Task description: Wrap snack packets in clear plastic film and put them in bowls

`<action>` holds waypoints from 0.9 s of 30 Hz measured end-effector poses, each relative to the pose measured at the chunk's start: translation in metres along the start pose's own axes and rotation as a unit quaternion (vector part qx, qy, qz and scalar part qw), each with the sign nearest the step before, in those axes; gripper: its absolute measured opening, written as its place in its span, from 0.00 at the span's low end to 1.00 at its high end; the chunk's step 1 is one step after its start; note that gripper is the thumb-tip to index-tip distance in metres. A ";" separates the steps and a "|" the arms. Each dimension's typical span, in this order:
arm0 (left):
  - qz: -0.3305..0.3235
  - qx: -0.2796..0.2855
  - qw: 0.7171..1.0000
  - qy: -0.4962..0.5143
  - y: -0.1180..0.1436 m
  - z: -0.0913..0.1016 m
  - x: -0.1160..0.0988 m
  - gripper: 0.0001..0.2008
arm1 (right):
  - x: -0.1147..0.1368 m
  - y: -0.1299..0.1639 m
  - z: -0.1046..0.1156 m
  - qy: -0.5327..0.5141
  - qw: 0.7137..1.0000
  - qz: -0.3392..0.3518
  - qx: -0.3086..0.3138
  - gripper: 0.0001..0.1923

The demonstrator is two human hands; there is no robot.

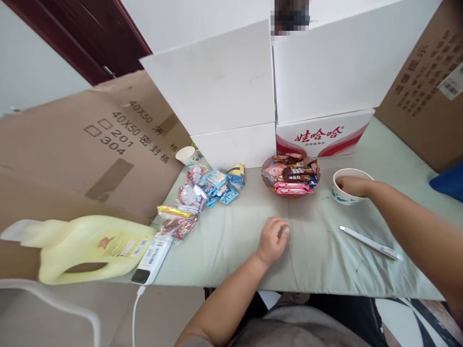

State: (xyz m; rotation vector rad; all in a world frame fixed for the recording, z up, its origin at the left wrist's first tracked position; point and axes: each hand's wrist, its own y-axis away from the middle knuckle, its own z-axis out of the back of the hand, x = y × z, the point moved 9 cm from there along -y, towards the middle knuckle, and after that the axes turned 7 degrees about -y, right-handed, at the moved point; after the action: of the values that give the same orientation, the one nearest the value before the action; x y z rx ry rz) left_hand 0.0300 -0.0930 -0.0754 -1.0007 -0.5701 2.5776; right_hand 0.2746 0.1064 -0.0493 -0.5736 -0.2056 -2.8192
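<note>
My right hand (350, 187) reaches down into a white paper bowl (349, 198) with a blue-green pattern. The bowl's wall hides its fingers and anything in them. On the green cloth, my left hand (274, 241) rests loosely curled, with nothing visible in it. Beyond it stands a reddish clear bowl (291, 194) heaped with wrapped snacks (298, 174), some pink, others brown. A white pen-shaped tool (371, 242) lies in front of the paper bowl. Left of the snack bowl, wrapped snacks (217, 185) in blue, yellow and red are spread in a loose pile.
A pale yellow jug (97, 248) lies on its side at the left, near a white power strip (152, 260) with a cable. A paper cup (187, 155) stands behind the pile. White boxes (231, 82) and brown cartons (83, 144) wall the table. Something blue (448, 183) is at right.
</note>
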 end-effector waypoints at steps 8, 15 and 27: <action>0.083 -0.014 0.938 -0.337 -0.085 0.110 0.110 0.28 | -0.003 0.113 0.047 -0.055 0.982 0.053 -0.171 0.18; 0.079 0.063 0.935 -0.339 -0.117 0.109 0.142 0.21 | -0.015 0.187 -0.050 -0.054 0.978 0.113 -0.168 0.17; 0.115 0.053 0.991 -0.050 0.025 0.002 0.020 0.23 | 0.089 0.196 -0.062 -0.114 0.970 0.172 -0.127 0.14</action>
State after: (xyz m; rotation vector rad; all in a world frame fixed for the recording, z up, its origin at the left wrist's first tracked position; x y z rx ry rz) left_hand 0.0113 -0.1065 -0.0972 -0.9570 -0.3554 2.8405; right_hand 0.2275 -0.1119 -0.0530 -0.8962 0.2006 -2.4532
